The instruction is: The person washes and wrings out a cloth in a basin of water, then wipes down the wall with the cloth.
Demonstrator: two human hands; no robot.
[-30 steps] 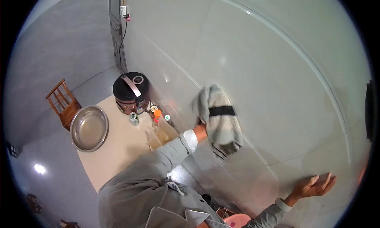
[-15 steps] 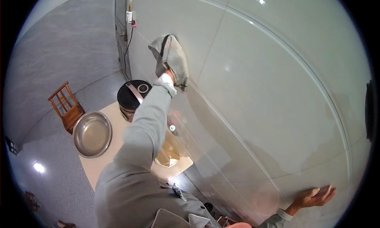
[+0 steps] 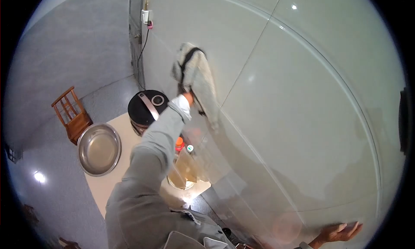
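A grey cloth with a dark stripe is pressed against the pale tiled wall. My left hand grips it at the end of my outstretched arm, its fingers mostly hidden behind the cloth, which is slightly blurred. Low on the right, my right hand is open against the wall, fingers extended and holding nothing.
Beneath my left arm is a table with a black rice cooker, a steel basin and an orange-capped bottle. A wooden chair stands behind the basin. A cord hangs from a wall socket.
My left hand has moved the cloth down and to the right along the wall, and the cloth hangs longer. My right hand stays low by the wall. The view has shifted slightly.
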